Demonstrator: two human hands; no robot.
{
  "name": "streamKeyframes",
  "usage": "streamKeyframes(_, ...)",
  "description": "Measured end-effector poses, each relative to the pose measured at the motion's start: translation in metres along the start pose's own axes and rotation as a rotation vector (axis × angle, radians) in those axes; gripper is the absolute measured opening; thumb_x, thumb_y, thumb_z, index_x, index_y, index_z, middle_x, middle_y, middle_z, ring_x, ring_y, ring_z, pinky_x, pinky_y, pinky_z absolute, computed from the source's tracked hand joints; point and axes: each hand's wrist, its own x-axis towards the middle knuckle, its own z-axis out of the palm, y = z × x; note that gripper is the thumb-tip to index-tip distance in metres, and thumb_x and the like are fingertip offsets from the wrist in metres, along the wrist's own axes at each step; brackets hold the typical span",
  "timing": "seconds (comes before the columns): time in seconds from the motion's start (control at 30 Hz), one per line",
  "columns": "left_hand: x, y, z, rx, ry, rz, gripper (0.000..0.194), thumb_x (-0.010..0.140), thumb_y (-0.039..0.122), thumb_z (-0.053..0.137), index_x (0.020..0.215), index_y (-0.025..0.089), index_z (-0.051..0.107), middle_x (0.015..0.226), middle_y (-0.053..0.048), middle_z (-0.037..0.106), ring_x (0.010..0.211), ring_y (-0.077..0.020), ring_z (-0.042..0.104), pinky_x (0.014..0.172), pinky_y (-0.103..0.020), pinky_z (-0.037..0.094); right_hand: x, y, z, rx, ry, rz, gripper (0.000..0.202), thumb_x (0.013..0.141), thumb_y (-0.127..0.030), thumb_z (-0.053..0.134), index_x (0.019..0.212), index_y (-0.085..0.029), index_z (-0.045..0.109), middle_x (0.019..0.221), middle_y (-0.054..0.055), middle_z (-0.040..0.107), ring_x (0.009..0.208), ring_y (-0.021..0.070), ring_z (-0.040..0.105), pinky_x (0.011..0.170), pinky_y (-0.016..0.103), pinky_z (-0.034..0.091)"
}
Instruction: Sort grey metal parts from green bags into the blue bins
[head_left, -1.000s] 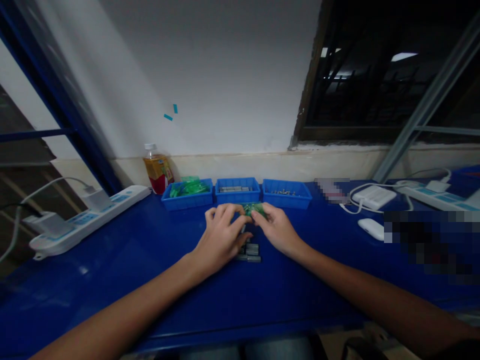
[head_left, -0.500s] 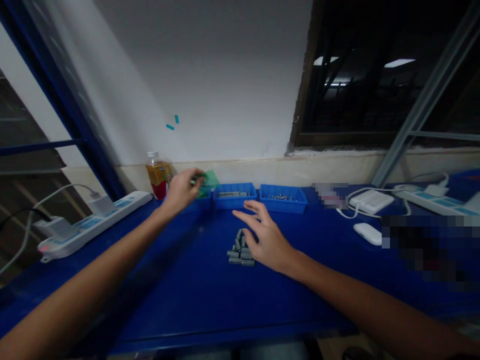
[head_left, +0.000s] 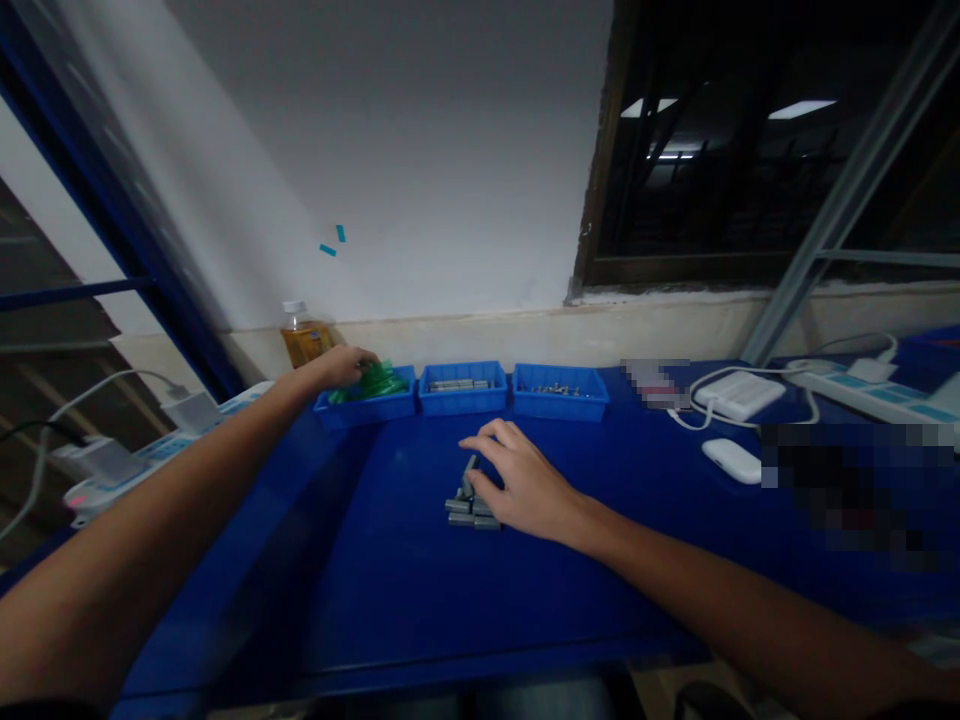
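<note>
At the left blue bin (head_left: 367, 412), my left hand (head_left: 346, 366) reaches over green plastic bags (head_left: 381, 382); its fingers touch the green plastic, and their grip is hard to make out. Over a small pile of grey metal pieces (head_left: 461, 507) on the blue table, my right hand (head_left: 517, 480) hovers with fingers curved and apart, holding nothing. The middle bin (head_left: 461, 402) contains metal rods or pins. Small metal parts lie in the right bin (head_left: 559, 405).
A bottle (head_left: 304, 338) stands behind my left hand. Power strips lie on the left (head_left: 142, 470) and right (head_left: 881, 393). A white charger (head_left: 739, 396), cables and a white case (head_left: 731, 460) lie at the right. A wall rises behind.
My left hand has moved left and down to the left bin; the green sheet it held up earlier is no longer raised. My right hand is slightly lower and left, its fingers more curved.
</note>
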Motion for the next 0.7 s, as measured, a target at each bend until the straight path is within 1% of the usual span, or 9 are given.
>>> streamKeyframes(0.13, -0.002, 0.017, -0.002, 0.179, -0.081, -0.065, 0.05, 0.065, 0.015, 0.055, 0.113, 0.02, 0.065, 0.108, -0.01, 0.069, 0.101, -0.0275, 0.06, 0.089, -0.035, 0.043, 0.005, 0.018, 0.001, -0.064, -0.002, 0.024, 0.028, 0.087, -0.023, 0.052, 0.114, -0.017, 0.059, 0.101, 0.009, 0.059, 0.101, 0.0217, 0.05, 0.089, 0.04, 0.043)
streamKeyframes(0.3, -0.016, 0.043, 0.001, 0.243, -0.029, -0.106, 0.035, 0.072, 0.014, 0.052, 0.104, 0.016, 0.068, 0.108, -0.018, 0.065, 0.11, -0.0364, 0.049, 0.091, -0.054, 0.035, 0.008, 0.057, -0.004, -0.16, -0.048, 0.129, 0.026, 0.087, -0.015, 0.049, 0.109, -0.013, 0.062, 0.1, 0.011, 0.06, 0.098, 0.022, 0.051, 0.091, 0.039, 0.04)
streamKeyframes(0.37, -0.03, 0.056, 0.002, 0.261, 0.061, -0.128, 0.035, 0.078, 0.014, 0.046, 0.106, 0.012, 0.066, 0.115, -0.021, 0.061, 0.113, -0.0378, 0.044, 0.09, -0.057, 0.033, 0.008, 0.067, -0.007, -0.174, -0.101, 0.158, 0.03, 0.085, -0.015, 0.052, 0.114, -0.011, 0.06, 0.104, 0.013, 0.058, 0.1, 0.0228, 0.05, 0.092, 0.039, 0.039)
streamKeyframes(0.4, -0.038, 0.065, 0.002, 0.266, 0.141, -0.14, 0.037, 0.08, 0.014, 0.042, 0.111, 0.01, 0.062, 0.12, -0.023, 0.056, 0.114, -0.0388, 0.042, 0.089, -0.057, 0.033, 0.007, 0.07, -0.007, -0.174, -0.123, 0.157, 0.033, 0.084, -0.016, 0.054, 0.116, -0.011, 0.059, 0.105, 0.013, 0.058, 0.1, 0.0232, 0.05, 0.092, 0.039, 0.039)
streamKeyframes(0.43, -0.048, 0.074, 0.003, 0.258, 0.279, -0.145, 0.04, 0.081, 0.015, 0.041, 0.116, 0.009, 0.058, 0.124, -0.024, 0.053, 0.115, -0.0389, 0.041, 0.088, -0.056, 0.033, 0.007, 0.071, -0.007, -0.171, -0.142, 0.146, 0.035, 0.084, -0.018, 0.056, 0.118, -0.011, 0.058, 0.106, 0.013, 0.057, 0.1, 0.0236, 0.05, 0.092, 0.04, 0.039)
streamKeyframes(0.47, -0.058, 0.085, 0.004, 0.237, 0.421, -0.129, 0.042, 0.083, 0.016, 0.039, 0.122, 0.01, 0.054, 0.128, -0.023, 0.05, 0.115, -0.0383, 0.04, 0.088, -0.055, 0.033, 0.007, 0.071, -0.006, -0.167, -0.155, 0.131, 0.036, 0.084, -0.021, 0.057, 0.119, -0.013, 0.058, 0.105, 0.013, 0.057, 0.1, 0.0237, 0.05, 0.091, 0.04, 0.039)
streamKeyframes(0.53, -0.079, 0.11, 0.007, 0.154, 0.592, -0.046, 0.042, 0.087, 0.019, 0.037, 0.127, 0.014, 0.049, 0.129, -0.019, 0.049, 0.116, -0.0356, 0.04, 0.089, -0.053, 0.033, 0.008, 0.07, -0.003, -0.151, -0.165, 0.095, 0.032, 0.083, -0.023, 0.059, 0.114, -0.015, 0.06, 0.103, 0.012, 0.058, 0.098, 0.0234, 0.05, 0.089, 0.039, 0.04)
streamKeyframes(0.6, -0.098, 0.136, 0.015, 0.037, 0.626, 0.095, 0.038, 0.089, 0.021, 0.039, 0.125, 0.016, 0.05, 0.125, -0.016, 0.052, 0.114, -0.0319, 0.043, 0.091, -0.049, 0.033, 0.009, 0.068, 0.001, -0.133, -0.163, 0.068, 0.022, 0.083, -0.018, 0.057, 0.105, -0.016, 0.064, 0.099, 0.01, 0.06, 0.096, 0.0221, 0.05, 0.088, 0.038, 0.039)
streamKeyframes(0.7, -0.119, 0.165, 0.032, -0.161, 0.534, 0.263, 0.033, 0.091, 0.024, 0.04, 0.121, 0.019, 0.051, 0.119, -0.011, 0.057, 0.109, -0.0267, 0.048, 0.089, -0.044, 0.037, 0.011, 0.064, 0.005, -0.113, -0.149, 0.04, 0.02, 0.081, -0.006, 0.051, 0.094, -0.015, 0.063, 0.094, 0.008, 0.061, 0.091, 0.0196, 0.052, 0.085, 0.034, 0.04)
